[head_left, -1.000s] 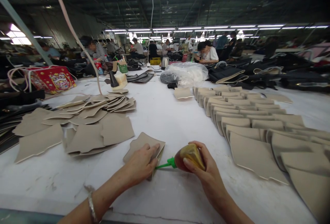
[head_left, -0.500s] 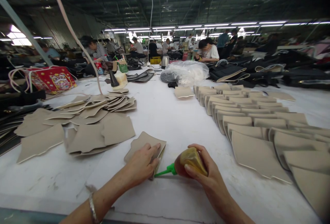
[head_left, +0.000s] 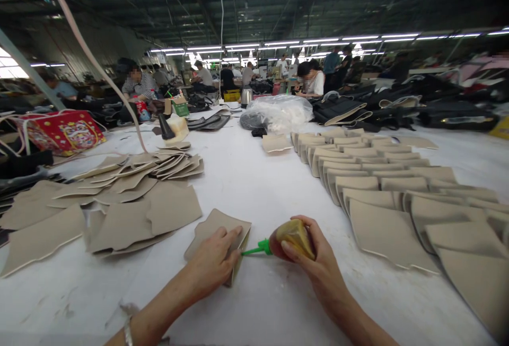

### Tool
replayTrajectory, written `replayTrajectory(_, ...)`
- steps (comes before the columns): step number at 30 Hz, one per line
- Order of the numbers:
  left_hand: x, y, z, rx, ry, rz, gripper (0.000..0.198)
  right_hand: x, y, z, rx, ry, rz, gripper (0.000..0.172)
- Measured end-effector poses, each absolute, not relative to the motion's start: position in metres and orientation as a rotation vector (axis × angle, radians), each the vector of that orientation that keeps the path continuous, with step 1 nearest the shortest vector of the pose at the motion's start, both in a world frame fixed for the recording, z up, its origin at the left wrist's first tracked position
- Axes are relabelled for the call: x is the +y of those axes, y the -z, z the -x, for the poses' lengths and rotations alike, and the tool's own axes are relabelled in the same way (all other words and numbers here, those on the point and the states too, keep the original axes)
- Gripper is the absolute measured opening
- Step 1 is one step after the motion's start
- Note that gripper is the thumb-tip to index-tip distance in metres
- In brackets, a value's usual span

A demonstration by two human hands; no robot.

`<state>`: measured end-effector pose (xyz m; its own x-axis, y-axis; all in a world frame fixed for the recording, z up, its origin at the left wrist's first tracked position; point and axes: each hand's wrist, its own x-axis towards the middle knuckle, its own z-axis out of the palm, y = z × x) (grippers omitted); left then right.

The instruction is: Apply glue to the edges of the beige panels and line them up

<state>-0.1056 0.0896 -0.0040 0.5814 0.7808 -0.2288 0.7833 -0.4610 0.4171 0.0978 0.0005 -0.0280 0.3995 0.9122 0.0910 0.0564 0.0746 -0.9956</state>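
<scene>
My left hand (head_left: 214, 256) presses on a beige leather-like piece (head_left: 202, 232), index finger stretched over its top and thumb at its right edge. That edge looks raised or folded; what lies under my fingers is hidden. Wrapped round a squeeze bottle of amber glue-like liquid (head_left: 292, 240) is my right hand (head_left: 318, 253). The bottle is tilted on its side. Its green nozzle (head_left: 254, 248) points left, with the tip at the piece's right edge, close to my left thumb.
Loose beige pieces (head_left: 119, 224) are heaped at the left. Overlapping rows of similar pieces (head_left: 389, 229) stretch along the right. Farther back are a clear plastic bag (head_left: 278, 112), a red patterned bag (head_left: 63, 131) and a hanging cable (head_left: 95, 65). Several people work in the background.
The nozzle tip has moved up along the piece's right edge, away from its near corner. My left hand still presses the piece. The whole view has shifted slightly.
</scene>
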Motion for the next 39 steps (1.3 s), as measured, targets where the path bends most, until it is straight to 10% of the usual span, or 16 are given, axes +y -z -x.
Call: replayTrajectory(39, 0.096, 0.0, 0.1, 1.208, 0.043, -2.297, 0.049, 0.015, 0.022, -0.117, -1.165, -0.557, 1.369, 0.047)
